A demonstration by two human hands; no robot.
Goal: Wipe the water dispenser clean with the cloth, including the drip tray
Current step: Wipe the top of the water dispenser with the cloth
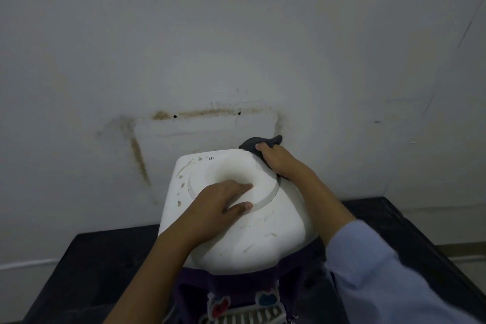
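The white water dispenser (252,234) stands on a dark table, seen from above, with dried streaks and spots on its top. My left hand (223,205) rests on the top at the round bottle recess, fingers reaching into the hole and thumb on the rim. At the back right corner my right hand (278,160) grips a dark grey cloth (256,143) and presses it against the edge. Below, the front shows a red tap (219,309), a blue tap (265,300) and the white slotted drip tray (244,319).
The dark table (105,265) runs left and right of the dispenser. A stained white wall (210,60) stands close behind, with two small holes and brown marks. A pale floor strip shows at the right edge.
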